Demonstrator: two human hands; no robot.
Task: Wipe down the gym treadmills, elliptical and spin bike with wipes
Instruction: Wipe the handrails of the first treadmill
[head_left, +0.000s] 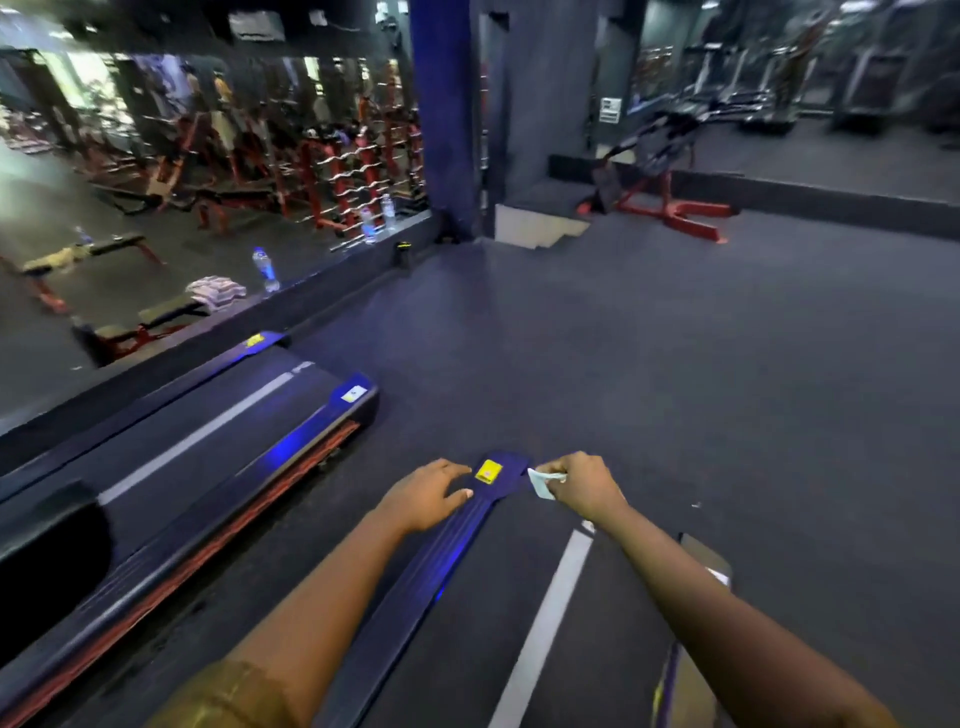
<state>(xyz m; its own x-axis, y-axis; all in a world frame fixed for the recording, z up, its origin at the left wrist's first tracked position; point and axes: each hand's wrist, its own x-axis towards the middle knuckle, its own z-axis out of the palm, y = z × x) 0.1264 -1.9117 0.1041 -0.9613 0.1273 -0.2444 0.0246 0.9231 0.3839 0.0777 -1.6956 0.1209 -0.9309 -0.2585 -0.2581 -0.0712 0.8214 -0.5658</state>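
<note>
**Both hands at the end of a treadmill rail**

The dark gym floor (675, 338) fills the picture from 12 to 3 o'clock. A glass wall (156, 156) stands at 10 o'clock. The far treadmill (208, 441) lies at 8 o'clock, and the near treadmill (457, 649) lies at 6 o'clock, under the arms. The left hand (426, 496) rests on its side rail (447, 551) with fingers nearly straight, holding nothing. The right hand (582, 486) has curled fingers that pinch a white wipe (543, 480). The wipe is at 3 o'clock from a yellow sticker (488, 472) on the rail end, and the left hand is at 9 o'clock from it.
</note>
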